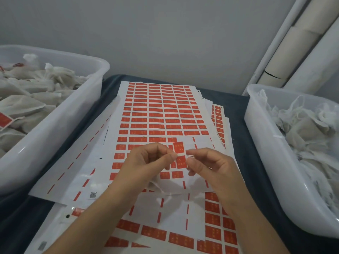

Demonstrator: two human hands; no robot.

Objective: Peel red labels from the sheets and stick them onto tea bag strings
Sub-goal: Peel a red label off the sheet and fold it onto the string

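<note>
Item: red label, peeled, held upright between my two hands above the top sheet, long axis running away from me, white fold band across its middle. My left hand pinches that band from the left, fingers curled; my right hand, equally near on the other side, is curled with fingertips at the label's edge, apparently pinching a thin string, too fine to confirm. Unlabelled bags lie in the right tub, well apart

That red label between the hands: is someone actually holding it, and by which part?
Yes. The left hand pinches the red label at its pale middle strip, thumb and forefinger on its left edge. The right hand pinches something thin beside it, likely the string.
</note>
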